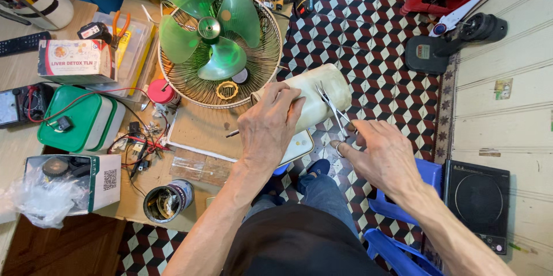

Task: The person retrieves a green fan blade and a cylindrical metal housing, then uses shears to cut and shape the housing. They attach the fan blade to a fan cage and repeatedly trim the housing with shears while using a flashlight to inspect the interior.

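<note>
Both hands work over the person's lap: the left hand [268,126] lies spread on a cream plastic housing [322,94], steadying it, while the right hand [383,155] grips thin metal scissors [334,116] against its side. Beyond the left hand spreads a cluttered wooden surface [199,129] — green fan blades [208,28] in a wire grille [259,74], then a green box [78,117]. Patterned floor tiles [374,51] run beyond the right hand.

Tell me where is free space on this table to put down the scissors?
Bare brown cardboard lies between the wire fan guard with green blades and the left hand. Leftwards, red wires, a green plastic box and a round metal tin crowd it.
</note>
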